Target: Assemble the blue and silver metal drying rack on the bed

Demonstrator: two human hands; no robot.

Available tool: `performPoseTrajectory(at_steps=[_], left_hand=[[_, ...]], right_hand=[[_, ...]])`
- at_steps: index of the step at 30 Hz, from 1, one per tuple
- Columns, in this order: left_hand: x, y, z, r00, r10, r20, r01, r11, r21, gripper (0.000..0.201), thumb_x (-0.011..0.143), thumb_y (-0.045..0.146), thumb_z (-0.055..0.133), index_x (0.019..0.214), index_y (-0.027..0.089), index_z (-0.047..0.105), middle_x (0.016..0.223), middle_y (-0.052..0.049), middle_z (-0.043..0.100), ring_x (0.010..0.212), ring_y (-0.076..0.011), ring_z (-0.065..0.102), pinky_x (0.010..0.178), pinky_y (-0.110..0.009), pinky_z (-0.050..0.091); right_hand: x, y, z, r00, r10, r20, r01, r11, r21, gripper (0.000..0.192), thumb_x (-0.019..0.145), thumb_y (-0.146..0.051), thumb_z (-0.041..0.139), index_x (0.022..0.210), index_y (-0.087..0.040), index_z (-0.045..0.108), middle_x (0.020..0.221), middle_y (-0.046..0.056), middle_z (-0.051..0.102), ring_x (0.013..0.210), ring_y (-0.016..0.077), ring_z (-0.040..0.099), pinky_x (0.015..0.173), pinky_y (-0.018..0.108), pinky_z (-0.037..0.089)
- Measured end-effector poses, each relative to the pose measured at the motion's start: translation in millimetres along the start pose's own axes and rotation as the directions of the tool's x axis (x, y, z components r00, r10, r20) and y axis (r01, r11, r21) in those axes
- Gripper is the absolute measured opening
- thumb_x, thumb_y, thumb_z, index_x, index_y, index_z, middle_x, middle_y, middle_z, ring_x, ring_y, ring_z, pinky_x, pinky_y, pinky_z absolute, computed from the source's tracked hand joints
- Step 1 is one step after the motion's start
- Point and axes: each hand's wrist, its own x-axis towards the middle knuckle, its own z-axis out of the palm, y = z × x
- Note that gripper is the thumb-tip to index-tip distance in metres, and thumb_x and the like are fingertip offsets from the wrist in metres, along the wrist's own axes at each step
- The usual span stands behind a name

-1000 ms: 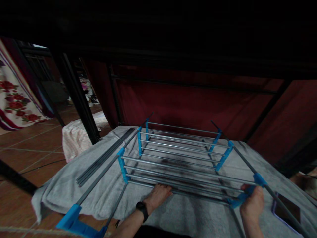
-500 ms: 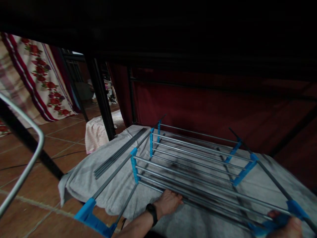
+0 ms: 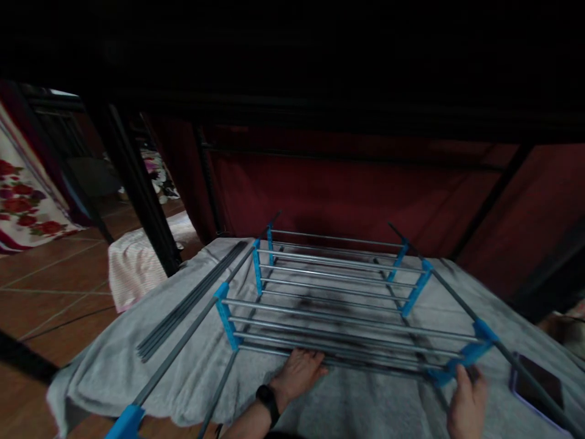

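A rack of grey metal tubes with blue plastic connectors (image 3: pixel 227 317) lies on a grey blanket (image 3: pixel 365 405). My left hand (image 3: pixel 299 373), with a black band on its wrist, is closed around the lowest near tube (image 3: pixel 365 364); its fingertips are partly hidden by the tubes. At the near right corner my right hand (image 3: pixel 468 399) pinches the lower end of a blue connector (image 3: pixel 466 361) between thumb and fingers. A bundle of loose grey tubes (image 3: pixel 192 300) rests on the blanket, left of the rack.
A dark phone (image 3: pixel 537 390) lies on the blanket at the right, partly behind a tube. Black metal posts (image 3: pixel 141 189) and a dark overhead surface (image 3: pixel 292 55) frame the space. Dark red cloth (image 3: pixel 342 195) hangs behind. Tiled floor (image 3: pixel 59 268) shows at left.
My view has turned right, so the rack appears farther left and the phone has come into sight. My left hand stays at the low tube, my right hand at the near right connector.
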Motion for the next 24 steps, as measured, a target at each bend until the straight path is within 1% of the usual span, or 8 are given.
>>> performPoseTrajectory(at_steps=[2,4,6,8,13,18,21,24], left_hand=[[3.8,2.5,-1.9,0.999,0.005,0.035,-0.006,1.000,0.029,0.032,0.105,0.033,0.042,0.125,0.019,0.063,0.126,-0.012,0.073,0.123,-0.0309,0.066,0.104,-0.045,0.048],[8.6,4.3,-3.3,0.998,0.010,0.067,-0.013,0.999,0.050,0.036,0.107,0.033,0.035,0.124,0.020,0.064,0.118,-0.011,0.076,0.116,-0.0295,0.070,0.101,-0.044,0.050],[13.5,3.9,-4.0,0.997,0.016,0.081,-0.021,0.998,0.065,0.038,0.108,0.031,0.031,0.123,0.021,0.064,0.114,-0.011,0.078,0.111,-0.0280,0.072,0.098,-0.042,0.052],[18.1,1.3,-4.1,0.996,0.022,0.084,-0.028,0.997,0.073,0.037,0.107,0.030,0.032,0.123,0.022,0.065,0.116,-0.010,0.078,0.112,-0.0271,0.072,0.097,-0.040,0.052],[24.4,-4.4,-4.8,0.991,0.010,0.130,-0.025,0.992,0.120,0.044,0.108,0.031,0.028,0.134,0.022,0.062,0.126,-0.011,0.076,0.117,-0.0285,0.071,0.100,-0.042,0.053],[27.2,-3.6,-8.3,0.983,0.012,0.184,-0.038,0.989,0.140,0.048,0.109,0.031,0.024,0.135,0.019,0.062,0.124,-0.013,0.076,0.113,-0.0290,0.073,0.096,-0.040,0.055],[30.8,-4.5,-8.0,0.981,0.011,0.195,-0.044,0.985,0.165,0.048,0.110,0.034,0.023,0.134,0.020,0.062,0.120,-0.013,0.078,0.111,-0.0296,0.074,0.091,-0.040,0.056],[34.0,-4.5,-8.6,0.975,-0.007,0.220,-0.043,0.974,0.223,0.047,0.110,0.034,0.024,0.139,0.019,0.058,0.118,-0.012,0.078,0.110,-0.0289,0.075,0.089,-0.039,0.056]], right_hand=[[-9.7,11.8,1.5,0.993,0.092,0.075,-0.090,0.995,-0.032,0.090,0.077,-0.084,0.049,0.129,-0.012,0.059,0.128,0.018,0.061,0.132,0.0414,0.052,0.117,0.054,0.037],[-14.4,17.8,1.0,0.970,0.155,0.185,-0.148,0.988,-0.048,0.088,0.075,-0.085,0.049,0.123,-0.013,0.064,0.128,0.017,0.065,0.133,0.0401,0.053,0.119,0.050,0.038],[-16.4,17.9,-0.4,0.962,0.159,0.223,-0.157,0.987,-0.026,0.083,0.080,-0.082,0.048,0.126,-0.015,0.065,0.136,0.016,0.064,0.139,0.0358,0.051,0.122,0.046,0.036],[-18.2,14.9,-0.9,0.963,0.126,0.236,-0.132,0.991,0.009,0.080,0.087,-0.078,0.045,0.130,-0.015,0.065,0.140,0.015,0.064,0.141,0.0322,0.051,0.123,0.044,0.036],[-23.5,7.3,1.7,0.978,0.096,0.188,-0.098,0.995,0.002,0.079,0.094,-0.075,0.041,0.131,-0.010,0.066,0.138,0.019,0.066,0.137,0.0339,0.055,0.122,0.048,0.036],[-23.3,-2.4,0.8,0.984,0.060,0.166,-0.065,0.998,0.025,0.067,0.093,-0.074,0.043,0.115,-0.017,0.072,0.121,0.016,0.073,0.119,0.0322,0.065,0.112,0.048,0.045],[-21.0,-5.7,0.0,0.987,0.072,0.145,-0.078,0.996,0.040,0.066,0.092,-0.075,0.044,0.111,-0.019,0.072,0.120,0.014,0.073,0.116,0.0294,0.065,0.109,0.044,0.046],[-19.3,-4.4,0.1,0.987,0.079,0.139,-0.087,0.995,0.047,0.062,0.092,-0.075,0.046,0.100,-0.020,0.072,0.106,0.010,0.075,0.103,0.0272,0.066,0.100,0.040,0.049]])
